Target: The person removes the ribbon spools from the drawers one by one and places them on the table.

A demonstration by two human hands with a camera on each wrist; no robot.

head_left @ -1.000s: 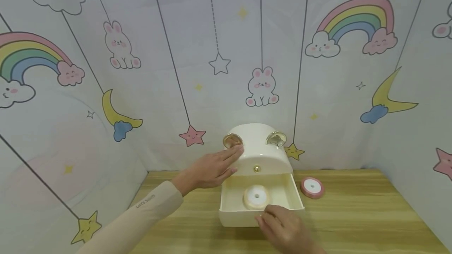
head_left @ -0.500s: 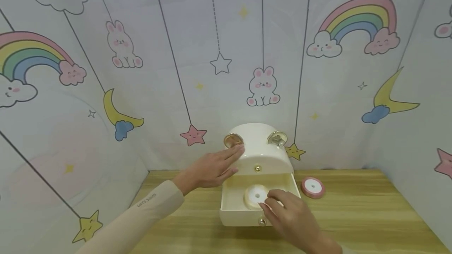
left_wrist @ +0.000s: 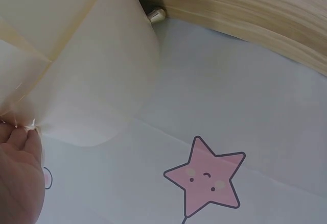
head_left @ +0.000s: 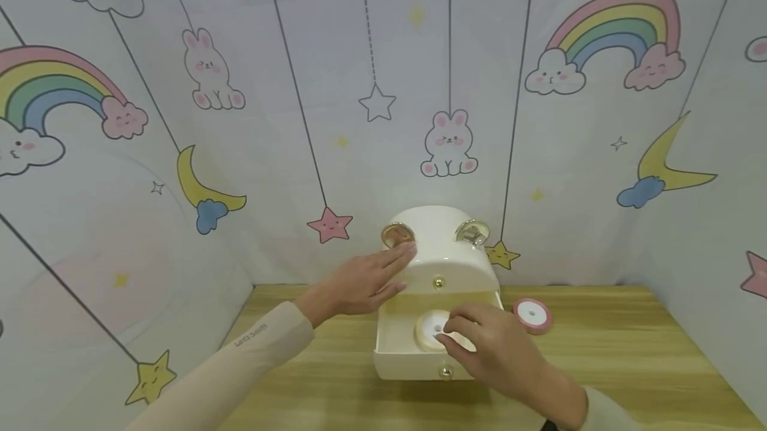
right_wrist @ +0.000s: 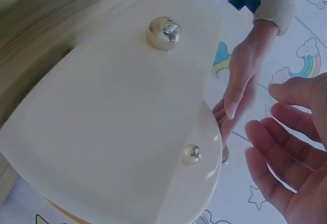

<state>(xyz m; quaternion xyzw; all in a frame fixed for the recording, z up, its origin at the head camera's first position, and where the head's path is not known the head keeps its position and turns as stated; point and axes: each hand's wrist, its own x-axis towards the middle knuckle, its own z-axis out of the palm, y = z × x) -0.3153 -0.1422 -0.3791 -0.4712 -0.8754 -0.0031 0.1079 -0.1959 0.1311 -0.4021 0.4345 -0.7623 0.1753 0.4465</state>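
Observation:
A cream-white drawer box with two gold ears stands at the back of the table. My left hand rests with extended fingers on its upper left side, by the left ear. The lower drawer is pulled out, its gold knob showing. Inside lies a roll of cream ribbon on a white spool, partly covered by my right hand. That hand hovers over the drawer with loosely bent fingers, fingertips by the spool's centre in the head view. In the right wrist view its fingers hold nothing.
A roll of pink ribbon lies on the wood-grain table, right of the box. Behind the box hangs a pale backdrop printed with stars, rabbits and rainbows. The upper drawer, with a gold knob, is closed.
My right hand has left the lower drawer's knob and moved up over the drawer to the cream ribbon roll. My left hand stays in place on the box.

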